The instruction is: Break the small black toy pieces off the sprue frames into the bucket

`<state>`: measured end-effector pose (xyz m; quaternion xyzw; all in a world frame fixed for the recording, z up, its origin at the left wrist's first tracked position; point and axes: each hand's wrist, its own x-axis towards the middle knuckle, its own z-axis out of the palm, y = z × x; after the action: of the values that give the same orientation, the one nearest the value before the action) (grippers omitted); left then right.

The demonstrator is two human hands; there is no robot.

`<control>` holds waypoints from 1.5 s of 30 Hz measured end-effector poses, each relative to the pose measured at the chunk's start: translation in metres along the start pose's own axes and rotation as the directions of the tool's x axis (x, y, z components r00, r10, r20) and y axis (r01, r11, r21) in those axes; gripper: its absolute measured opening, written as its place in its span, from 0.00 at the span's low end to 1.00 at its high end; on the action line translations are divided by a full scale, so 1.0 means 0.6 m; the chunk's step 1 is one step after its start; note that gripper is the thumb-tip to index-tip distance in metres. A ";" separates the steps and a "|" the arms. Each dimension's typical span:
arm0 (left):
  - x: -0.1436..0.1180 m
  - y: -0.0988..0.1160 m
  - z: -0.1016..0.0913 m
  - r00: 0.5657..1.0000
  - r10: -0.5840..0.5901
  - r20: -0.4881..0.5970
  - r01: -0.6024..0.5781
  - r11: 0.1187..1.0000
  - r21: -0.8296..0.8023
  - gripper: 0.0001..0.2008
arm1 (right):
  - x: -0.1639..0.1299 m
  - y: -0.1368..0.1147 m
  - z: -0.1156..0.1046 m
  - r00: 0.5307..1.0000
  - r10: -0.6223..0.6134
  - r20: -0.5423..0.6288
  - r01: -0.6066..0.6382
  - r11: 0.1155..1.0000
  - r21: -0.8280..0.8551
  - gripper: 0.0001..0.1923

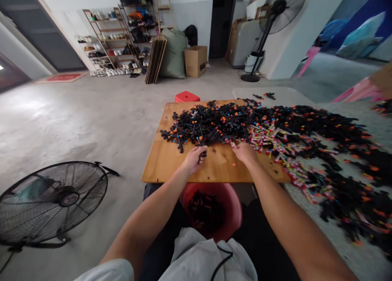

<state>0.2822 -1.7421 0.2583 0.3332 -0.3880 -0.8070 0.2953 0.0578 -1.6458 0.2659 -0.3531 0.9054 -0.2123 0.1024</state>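
My left hand [195,160] is closed round a black toy gun [201,141] above the wooden table [171,166]. To its right, my right hand [245,152] pinches a small red-and-white wrapped tube [233,144] at the front of the heap. Black toy guns [211,119] with orange and blue bits are piled across the back of the table. Right of my right hand lies a spread of colourful wrapped tubes [266,136]. Between my legs, under the table's near edge, a pink tub [235,211] holds dark pieces, their details too dim to make out.
More black toys [361,162] cover the floor on the right. A floor fan [69,199] lies tilted at left, and a standing fan [260,44] is at the back. A red stool [187,96] stands behind the table. Shoe racks [112,40], a green sack [174,54] and a cardboard box [195,61] line the wall.
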 end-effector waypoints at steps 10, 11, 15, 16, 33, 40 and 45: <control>-0.044 -0.008 0.058 0.976 0.210 -0.063 -0.217 0.966 -0.144 0.13 | -0.232 -0.071 0.061 0.991 -0.131 0.041 -0.022 0.145 0.989 0.16; -0.049 -0.012 0.063 0.972 0.232 -0.044 -0.236 0.961 -0.143 0.13 | -0.241 -0.077 0.060 0.990 -0.134 0.047 -0.031 0.119 0.992 0.16; -0.064 -0.027 0.077 0.959 0.282 0.012 -0.277 0.950 -0.142 0.14 | -0.252 -0.087 0.051 0.987 -0.157 0.039 -0.032 0.045 0.998 0.14; -0.067 -0.031 0.079 0.957 0.291 0.017 -0.286 0.947 -0.144 0.14 | -0.253 -0.087 0.049 0.987 -0.155 0.034 -0.031 0.027 0.999 0.14; -0.104 -0.025 0.097 0.935 0.354 0.011 -0.354 0.935 0.019 0.17 | -0.261 -0.087 0.043 0.988 -0.150 0.025 -0.040 -0.098 0.994 0.15; -0.112 -0.015 0.101 0.923 0.380 -0.066 -0.373 0.923 0.100 0.14 | -0.267 -0.096 0.044 0.994 -0.085 0.062 -0.069 -0.077 0.995 0.12; -0.118 -0.031 0.095 0.922 0.369 -0.120 -0.356 0.927 0.115 0.13 | -0.267 -0.104 0.047 0.998 0.020 -0.055 0.055 -0.045 0.997 0.13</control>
<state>0.2771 -1.6556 0.2921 0.3241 -0.4576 -0.6947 0.4504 0.2214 -1.5863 0.2752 -0.1758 0.4701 -0.8115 0.2994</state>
